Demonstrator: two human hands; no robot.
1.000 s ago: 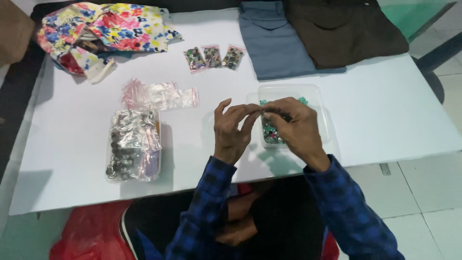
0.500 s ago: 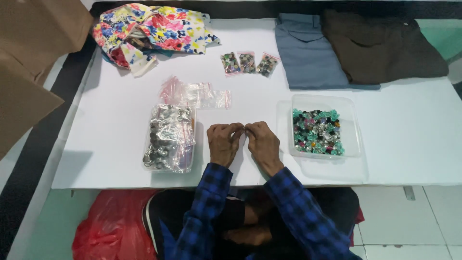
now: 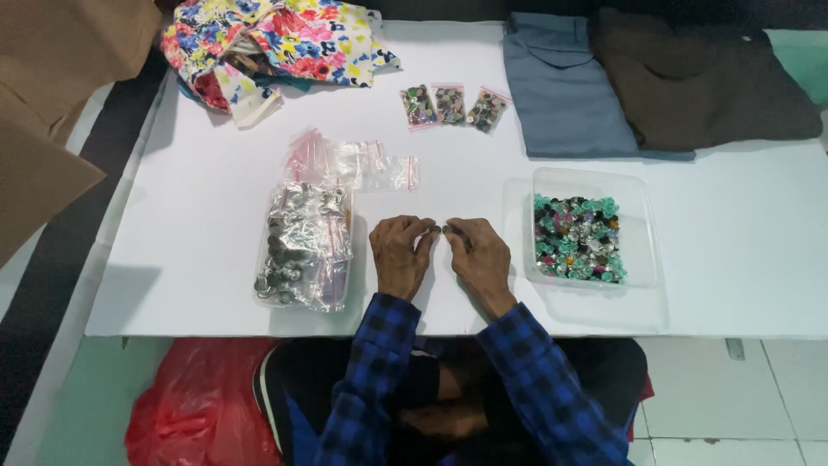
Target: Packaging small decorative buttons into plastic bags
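- Head view: fingers [image 3: 429,233] of both hands are curled in, tips meeting at table centre, pinching a small dark bit [image 3: 438,229] between them; too small to say what it is.
- Left hand [image 3: 399,255] and right hand [image 3: 477,256] rest knuckles-up on the table [image 3: 733,216], near the front edge.
- Change: a second ago both hands were over the tray [image 3: 638,185], fingers in the beads [image 3: 576,237]; half a second ago they were already off it and together. Now they sit left of the tray, apart from it.
- Judgement: a piece has probably been lifted out of the tray and is being worked between the fingertips.
- Left of the hands: full clear bag [image 3: 304,246] of silvery parts, just beside the left hand.
- Behind the hands: empty zip bags [image 3: 362,164]; further back, three small filled bags [image 3: 450,105] in a row.
- Surface: white tabletop. Floral cloth [image 3: 276,39] at back left, blue cloth [image 3: 565,86] and brown cloth [image 3: 699,73] at back right.
- Room: pale tiled floor [image 3: 742,397], red bag [image 3: 194,406] under the table, brown cardboard [image 3: 52,95] at left.
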